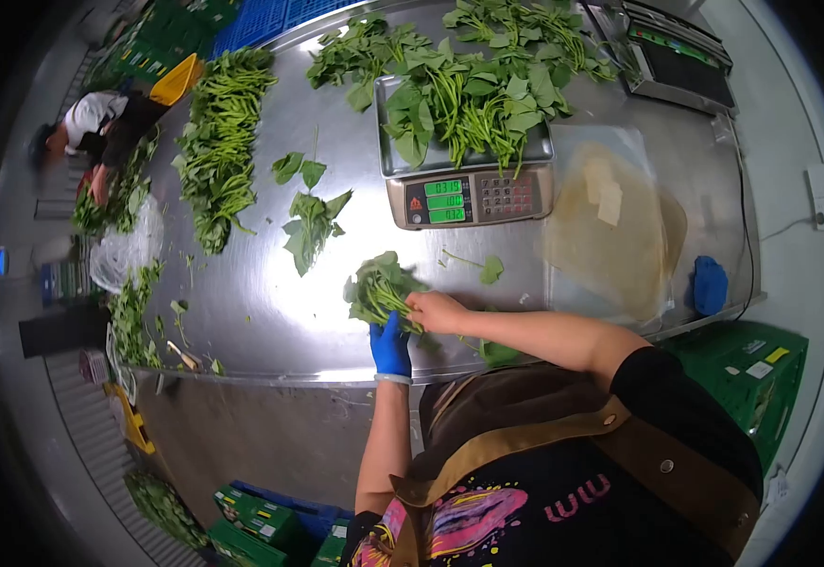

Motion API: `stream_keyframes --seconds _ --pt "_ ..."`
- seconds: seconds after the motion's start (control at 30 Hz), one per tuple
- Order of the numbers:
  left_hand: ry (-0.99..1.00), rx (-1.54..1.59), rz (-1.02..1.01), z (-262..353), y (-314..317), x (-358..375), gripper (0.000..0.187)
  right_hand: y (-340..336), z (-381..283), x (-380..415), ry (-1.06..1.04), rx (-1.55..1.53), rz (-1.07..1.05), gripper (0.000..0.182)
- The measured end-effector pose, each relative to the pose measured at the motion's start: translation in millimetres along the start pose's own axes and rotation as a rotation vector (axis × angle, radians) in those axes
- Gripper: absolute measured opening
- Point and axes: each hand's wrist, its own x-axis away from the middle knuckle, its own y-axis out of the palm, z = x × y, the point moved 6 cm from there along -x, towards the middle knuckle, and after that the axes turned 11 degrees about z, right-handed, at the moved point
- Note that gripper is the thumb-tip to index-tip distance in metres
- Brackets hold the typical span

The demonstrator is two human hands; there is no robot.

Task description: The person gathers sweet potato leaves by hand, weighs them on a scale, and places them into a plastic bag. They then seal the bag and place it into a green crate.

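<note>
My left hand [391, 350], in a blue glove, is closed round the stems of a small bunch of leafy greens [379, 283]. My bare right hand [438, 312] has its fingers closed at the stem side of the same bunch; its fingertips are partly hidden. The bunch is held just above the steel table [270, 312], near its front edge. Beyond it stands a digital scale [473, 213] with lit green displays, its tray heaped with greens [473, 104]. Loose sprigs [310, 227] lie left of the scale, and a single leafy stem [490, 269] lies right of my hands.
A long row of greens [223, 142] lies on the left, with more at the back. Plastic sheets [610, 227] and a blue object [710, 285] are on the right, below a second machine [681, 61]. A co-worker [100, 123] stands far left. Green crates [762, 364] flank me.
</note>
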Motion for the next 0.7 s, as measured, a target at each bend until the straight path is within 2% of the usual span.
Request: stream_keyframes --seconds 0.2,0.23,0.3,0.33,0.4,0.43,0.47,0.57,0.67,0.7 --pt "0.273 0.042 -0.004 10.4 5.9 24.4 0.024 -20.6 8.2 31.9 -0.051 -0.096 0.066 0.024" --pt "0.278 0.026 -0.007 6.3 4.9 26.1 0.026 -26.0 4.4 38.3 -0.098 -0.119 0.091 0.025" --pt "0.166 0.087 -0.008 -6.0 15.6 41.8 0.028 -32.4 -1.3 47.3 -0.179 -0.143 0.136 0.026" --pt "0.110 0.113 -0.010 -9.6 20.3 48.7 0.030 -31.0 -1.5 51.2 -0.177 -0.086 0.079 0.026" --pt "0.237 0.019 -0.093 -10.1 23.9 53.7 0.038 -29.5 -5.0 56.9 -0.168 0.017 -0.022 0.025" --pt "0.297 -0.028 -0.026 -8.9 18.7 53.7 0.040 -25.2 -5.5 55.7 -0.232 0.169 -0.029 0.026" --pt "0.359 -0.073 0.035 3.0 20.6 57.9 0.042 -26.1 -13.0 53.5 -0.261 0.239 -0.012 0.025" --pt "0.550 -0.121 0.053 31.7 22.4 50.2 0.044 -31.6 -35.2 42.2 -0.337 0.380 0.079 0.026" --pt "0.503 -0.079 0.019 46.7 25.4 28.2 0.037 -34.7 -50.3 23.3 -0.403 0.353 0.128 0.026" --pt "0.451 -0.077 0.027 37.9 19.7 6.9 0.035 -29.9 -45.0 12.8 -0.380 0.401 0.065 0.024"
